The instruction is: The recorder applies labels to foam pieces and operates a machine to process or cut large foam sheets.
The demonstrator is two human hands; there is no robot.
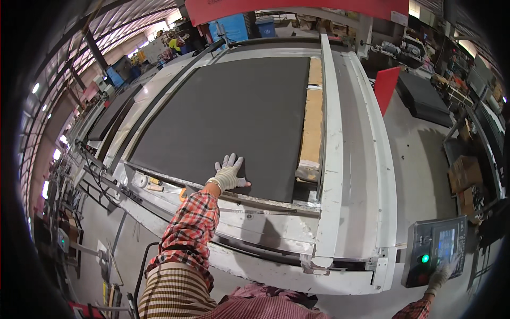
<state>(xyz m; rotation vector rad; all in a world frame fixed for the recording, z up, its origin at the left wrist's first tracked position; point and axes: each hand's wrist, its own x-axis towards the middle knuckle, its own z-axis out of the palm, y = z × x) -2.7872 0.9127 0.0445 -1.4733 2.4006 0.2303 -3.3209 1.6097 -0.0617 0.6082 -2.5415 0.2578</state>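
A large dark grey sheet (228, 117) lies flat on the bed of a white-framed machine. My left hand (229, 173), in a pale glove with a striped cuff, rests on the sheet near its front edge, fingers spread. At the lower right, my right hand (445, 272), also gloved, is at a control panel (434, 250) that has a lit screen, keys and a glowing green button. Its fingers reach toward the keys beside the screen; they are blurred, and whether they touch I cannot make out.
A white beam (332, 143) spans the bed right of the sheet, with brown board (312, 125) showing between them. A red panel (386, 90) stands beyond the right rail. Dark stacked sheets (423, 98) lie on the floor at right, near cardboard boxes (465, 173). Small tools (151, 183) sit along the front frame.
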